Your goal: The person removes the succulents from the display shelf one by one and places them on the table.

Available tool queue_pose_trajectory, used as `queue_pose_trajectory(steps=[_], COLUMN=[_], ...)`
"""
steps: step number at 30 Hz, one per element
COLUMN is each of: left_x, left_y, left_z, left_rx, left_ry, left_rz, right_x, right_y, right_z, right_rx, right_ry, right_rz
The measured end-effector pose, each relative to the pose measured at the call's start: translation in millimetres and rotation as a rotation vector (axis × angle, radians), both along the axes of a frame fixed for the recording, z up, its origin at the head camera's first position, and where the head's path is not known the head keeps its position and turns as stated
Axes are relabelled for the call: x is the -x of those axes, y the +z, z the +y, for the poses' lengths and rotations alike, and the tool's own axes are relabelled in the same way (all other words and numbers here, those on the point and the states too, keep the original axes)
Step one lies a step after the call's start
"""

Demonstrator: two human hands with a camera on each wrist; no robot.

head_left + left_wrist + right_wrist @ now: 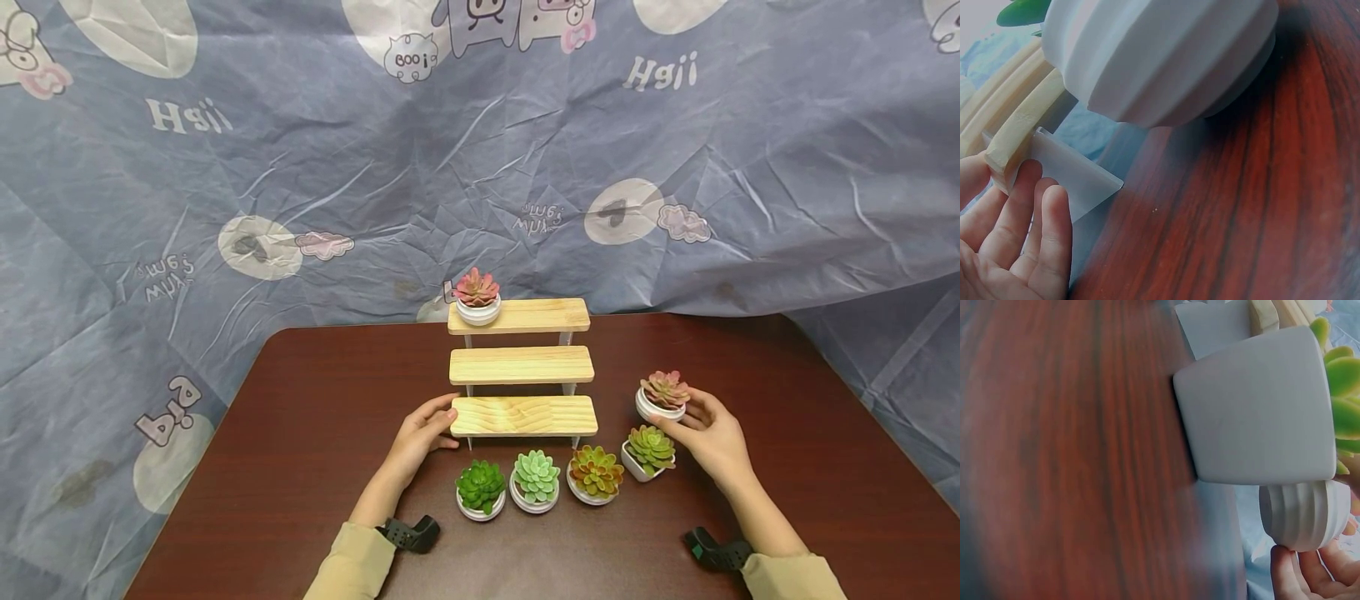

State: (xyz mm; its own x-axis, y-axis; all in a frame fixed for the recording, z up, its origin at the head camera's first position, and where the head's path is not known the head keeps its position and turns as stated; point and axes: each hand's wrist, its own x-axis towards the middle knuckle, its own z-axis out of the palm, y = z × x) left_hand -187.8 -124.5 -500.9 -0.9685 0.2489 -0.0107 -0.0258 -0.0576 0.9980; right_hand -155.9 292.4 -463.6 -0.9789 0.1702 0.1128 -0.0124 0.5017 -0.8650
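My left hand (415, 439) grips the left end of the lowest board of a three-step wooden display stand (525, 417). In the left wrist view the fingers (1011, 219) curl under that board beside a clear side support (1075, 172). A pink potted succulent (663, 390) is held in my right hand (716, 437), to the right of the stand. The right wrist view shows its ribbed white pot (1304, 515) raised above the table, with fingertips against it. Just in front is a green succulent in a square white pot (649, 452). Another pink succulent (477, 298) stands on the top board's left end.
In front of the stand sit a dark green succulent (481, 487), a pale green one (536, 481) and an orange-green one (595, 473), all in round white pots. The dark red wood table (315, 433) meets a blue printed cloth (420, 167) behind.
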Motion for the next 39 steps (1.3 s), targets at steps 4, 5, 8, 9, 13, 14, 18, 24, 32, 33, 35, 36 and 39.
queue_pose_trajectory(steps=[4, 5, 8, 9, 13, 14, 18, 24, 32, 33, 35, 36, 39], left_x=[0.0, 0.2, 0.3, 0.3, 0.7, 0.9, 0.7, 0.0, 0.2, 0.3, 0.2, 0.1, -0.4], left_y=[-0.6, -0.9, -1.4, -1.4, -1.7, -1.9, -1.7, -2.2, -3.2, -3.2, -2.9, -2.5, -1.5], left_z=[-0.2, -0.2, -0.1, -0.1, -0.1, -0.1, 0.0, -0.5, -0.8, -0.7, -0.6, -0.5, -0.4], left_rx=[0.0, -0.001, 0.002, 0.003, 0.006, 0.006, 0.004, -0.006, -0.003, -0.004, -0.006, -0.005, -0.004], left_ry=[-0.008, -0.009, -0.008, -0.007, -0.006, -0.007, -0.007, -0.01, -0.02, -0.019, -0.015, -0.016, -0.008], left_rz=[0.011, 0.014, 0.016, 0.016, 0.02, 0.021, 0.022, 0.034, 0.07, 0.068, 0.056, 0.056, 0.038], right_x=[-0.4, -0.4, -0.4, -0.3, -0.3, -0.4, -1.3, -2.4, -3.2, -3.5, -4.1, -4.3, -4.5], right_y=[-0.5, -0.8, -1.9, -2.4, -4.0, -4.3, -6.4, -9.7, -12.4, -12.8, -13.4, -13.6, -14.9], right_z=[1.3, 1.5, 2.3, 2.6, 4.1, 4.5, 5.8, 7.3, 8.4, 8.4, 8.3, 8.3, 8.9], right_rx=[-0.008, -0.008, -0.006, -0.005, -0.017, -0.022, -0.029, -0.014, 0.011, 0.017, 0.028, 0.03, 0.033], right_ry=[-0.005, -0.006, -0.007, -0.008, -0.016, -0.018, -0.019, -0.008, 0.0, 0.002, 0.009, 0.012, 0.023], right_rz=[-0.007, -0.008, -0.009, -0.011, -0.025, -0.028, -0.03, -0.023, -0.015, -0.015, -0.017, -0.018, -0.022])
